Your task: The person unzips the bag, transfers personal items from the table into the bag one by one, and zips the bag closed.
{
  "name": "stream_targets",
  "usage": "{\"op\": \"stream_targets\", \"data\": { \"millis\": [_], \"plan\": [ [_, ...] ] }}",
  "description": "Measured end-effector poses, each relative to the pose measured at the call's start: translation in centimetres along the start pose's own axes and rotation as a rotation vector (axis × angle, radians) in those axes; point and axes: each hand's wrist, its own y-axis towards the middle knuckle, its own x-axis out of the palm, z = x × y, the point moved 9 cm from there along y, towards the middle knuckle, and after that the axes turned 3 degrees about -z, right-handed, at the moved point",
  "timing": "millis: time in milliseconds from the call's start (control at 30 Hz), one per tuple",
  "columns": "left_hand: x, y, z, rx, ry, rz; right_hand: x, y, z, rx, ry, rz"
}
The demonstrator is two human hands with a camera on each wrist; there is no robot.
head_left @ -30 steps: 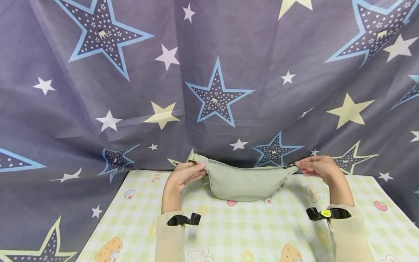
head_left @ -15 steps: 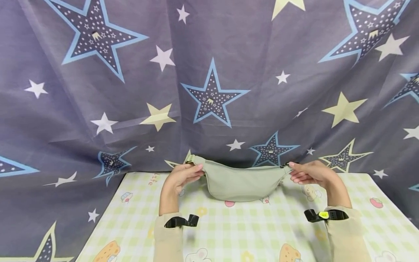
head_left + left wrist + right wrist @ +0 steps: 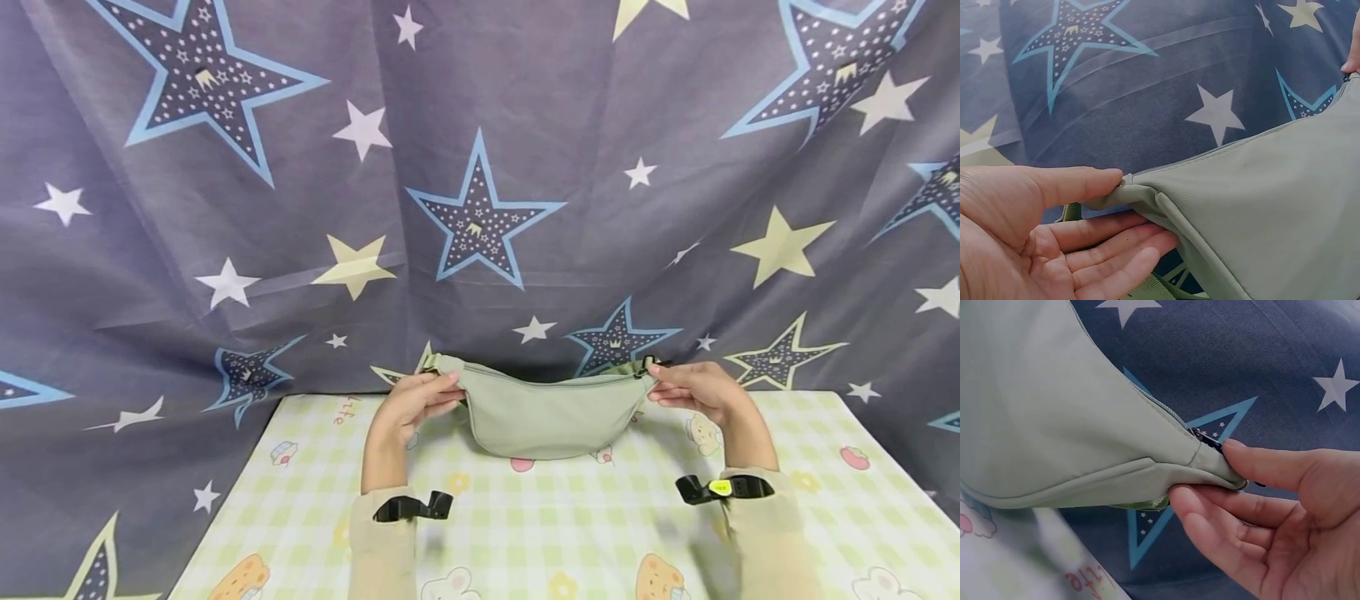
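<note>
A pale green belt bag (image 3: 551, 417) is stretched between both hands above the far part of the table, its zipper along the top edge. My left hand (image 3: 411, 407) pinches the bag's left end between thumb and fingers; in the left wrist view a green strap (image 3: 1150, 289) hangs below those fingers. My right hand (image 3: 701, 389) pinches the right end by the zipper's end. Up close in the right wrist view, the dark zipper pull (image 3: 1207, 439) lies right beside the thumb tip, and the zipper looks shut.
A green-and-white checked tablecloth (image 3: 540, 517) with cartoon prints covers the table. Right behind its far edge hangs a dark curtain (image 3: 450, 100) patterned with stars. Each wrist wears a black strap-on camera (image 3: 723, 488).
My right hand loosened and shifted its hold at the bag's right end, and now pinches it again a little further left. The left hand keeps its hold. The whole head view has drifted slightly.
</note>
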Motion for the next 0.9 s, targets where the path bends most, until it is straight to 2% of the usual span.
{"op": "stream_targets", "data": {
  "millis": [233, 500, 633, 767, 900],
  "plan": [
    [-1.0, -0.6, -0.1, 0.005, -0.026, 0.061, 0.8, 1.0, 0.8, 0.003, 0.105, 0.025],
    [-0.6, -0.3, 0.0, 0.002, 0.017, 0.051, 0.7, 1.5, 1.2, 0.012, 0.077, 0.078],
    [-0.5, -0.3, -0.5, -0.015, 0.016, 0.05, 0.8, 1.5, 1.5, 0.011, 0.035, 0.057],
    [-0.2, -0.3, -0.9, -0.016, 0.038, 0.011, 0.9, 1.3, 1.7, -0.002, -0.023, 0.002],
    [0.2, -0.3, -0.6, 0.015, 0.075, -0.029, 0.8, 1.2, 1.3, -0.041, -0.072, -0.039]
  ]
}}
